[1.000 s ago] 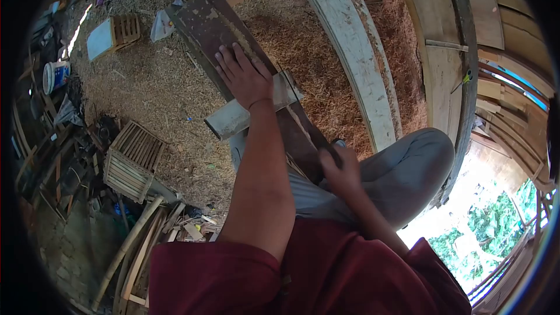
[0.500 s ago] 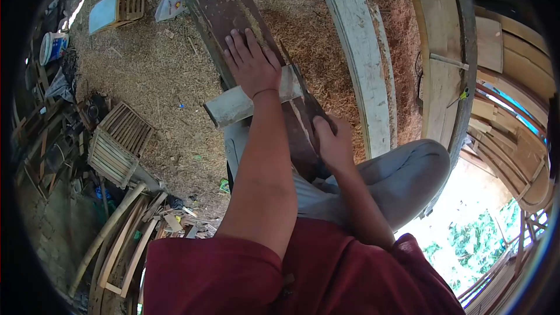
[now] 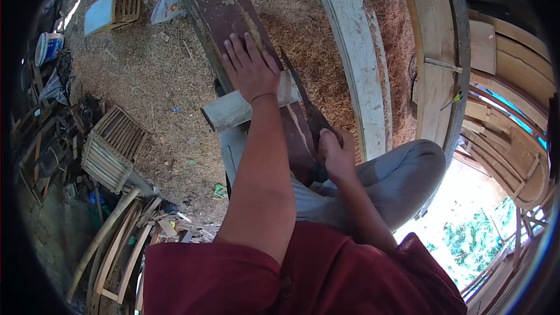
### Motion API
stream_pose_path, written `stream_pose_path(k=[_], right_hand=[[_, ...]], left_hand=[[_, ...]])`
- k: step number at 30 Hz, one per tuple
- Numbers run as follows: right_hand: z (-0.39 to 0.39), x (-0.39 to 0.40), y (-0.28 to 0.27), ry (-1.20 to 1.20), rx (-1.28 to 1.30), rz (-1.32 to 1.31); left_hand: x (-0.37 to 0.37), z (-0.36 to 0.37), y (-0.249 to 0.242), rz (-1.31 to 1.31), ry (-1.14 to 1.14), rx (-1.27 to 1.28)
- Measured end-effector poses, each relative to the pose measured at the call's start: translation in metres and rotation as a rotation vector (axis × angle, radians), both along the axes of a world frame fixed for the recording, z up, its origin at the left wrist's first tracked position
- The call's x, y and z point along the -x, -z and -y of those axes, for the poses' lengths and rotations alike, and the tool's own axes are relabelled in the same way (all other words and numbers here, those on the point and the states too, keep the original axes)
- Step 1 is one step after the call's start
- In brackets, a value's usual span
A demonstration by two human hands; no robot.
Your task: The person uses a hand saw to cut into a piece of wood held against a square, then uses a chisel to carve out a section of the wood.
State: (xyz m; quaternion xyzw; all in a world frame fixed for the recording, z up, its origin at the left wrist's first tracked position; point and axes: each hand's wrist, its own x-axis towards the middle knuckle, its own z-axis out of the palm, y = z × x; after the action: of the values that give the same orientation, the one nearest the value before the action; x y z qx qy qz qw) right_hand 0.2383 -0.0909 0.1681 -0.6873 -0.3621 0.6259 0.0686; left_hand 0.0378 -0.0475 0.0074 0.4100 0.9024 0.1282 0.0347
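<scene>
My left hand (image 3: 252, 70) lies flat with fingers spread on a worn brown board (image 3: 224, 9), its paint flaking. Beneath that wrist, a short pale wood piece (image 3: 230, 111) rests crosswise over the board. My right hand (image 3: 337, 150) is wrapped around the handle end of a dark, tapering handsaw (image 3: 312, 111). The saw's narrow tip points away from me, and its blade runs close along the right end of the pale piece. Whether the teeth touch the wood cannot be made out. The handle is mostly hidden by my fingers.
Long curved planks (image 3: 356, 52) stand to the right, with a pale beam (image 3: 434, 99) beyond them. Wood shavings (image 3: 169, 81) cover the ground. A slatted wooden stool (image 3: 114, 146) lies at left, near scrap wood (image 3: 128, 239). My bent knee (image 3: 420, 163) is beside the right hand.
My right hand has drawn slightly back toward me with the saw, and more of the blade's side shows. My left hand stays pressed on the board. The view has shifted a little.
</scene>
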Motion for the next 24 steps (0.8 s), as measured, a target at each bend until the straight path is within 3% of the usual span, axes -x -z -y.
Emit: stream_pose_path(k=[2, 5, 6, 10, 14, 20, 24], right_hand=[[-0.001, 0.012, 0.013, -0.032, -0.124, 0.05], [-0.007, 0.017, 0.02, -0.097, -0.112, 0.071], [-0.009, 0.019, -0.005, -0.16, -0.219, 0.057], [0.028, -0.019, -0.045, -0.078, -0.036, 0.021], [-0.005, 0.023, 0.019, -0.091, -0.204, 0.055], [0.015, -0.001, -0.008, -0.077, -0.034, 0.019], [0.004, 0.008, 0.014, -0.046, -0.112, 0.035]], left_hand=[[0.0, -0.002, 0.0, -0.005, -0.001, -0.003], [0.002, -0.004, 0.001, -0.01, 0.004, -0.003], [0.001, 0.001, -0.001, -0.005, 0.014, 0.007], [-0.001, 0.003, 0.002, -0.002, -0.007, -0.003], [0.0, 0.002, 0.003, -0.01, -0.001, -0.013], [0.003, -0.002, 0.001, -0.024, 0.009, -0.012], [0.0, 0.001, 0.001, -0.016, 0.01, -0.021]])
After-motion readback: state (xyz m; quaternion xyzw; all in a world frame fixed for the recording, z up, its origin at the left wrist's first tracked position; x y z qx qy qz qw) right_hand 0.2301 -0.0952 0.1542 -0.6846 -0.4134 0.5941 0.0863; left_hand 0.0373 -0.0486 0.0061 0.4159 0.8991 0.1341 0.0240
